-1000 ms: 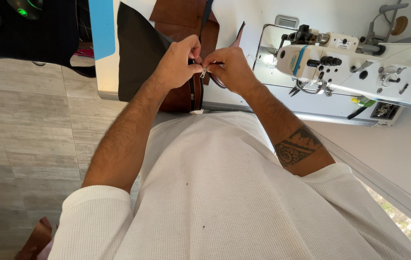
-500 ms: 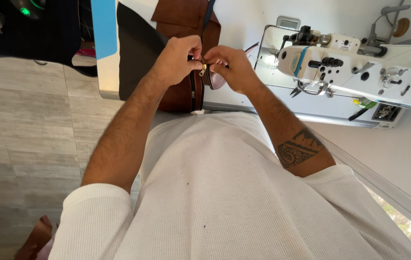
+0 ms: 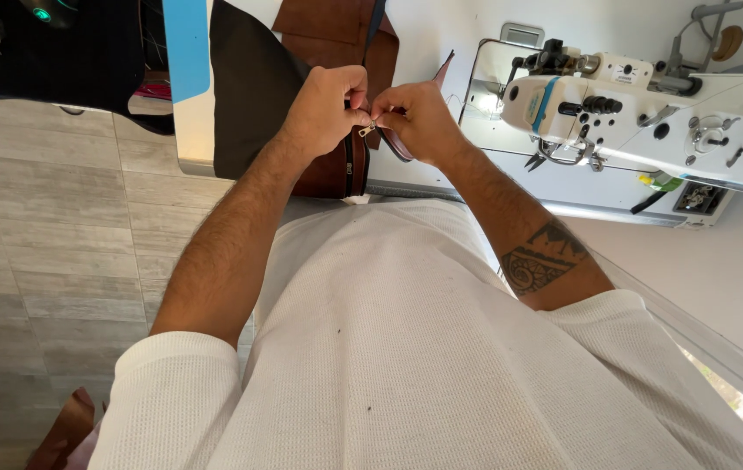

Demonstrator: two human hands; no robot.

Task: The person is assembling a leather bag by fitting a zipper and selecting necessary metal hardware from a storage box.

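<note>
Both hands meet just left of the white sewing machine (image 3: 650, 113). The left hand (image 3: 324, 113) and the right hand (image 3: 419, 122) pinch a small metal zipper pull (image 3: 366, 130) between their fingertips. The zipper runs down a brown leather piece (image 3: 337, 165), which hangs off the table's edge.

The white sewing machine (image 3: 650, 113) carries a small rectangular label (image 3: 625, 73) on its top and a pale label with a blue stripe (image 3: 538, 103) on its head end. No packages, signs or screens show.
</note>
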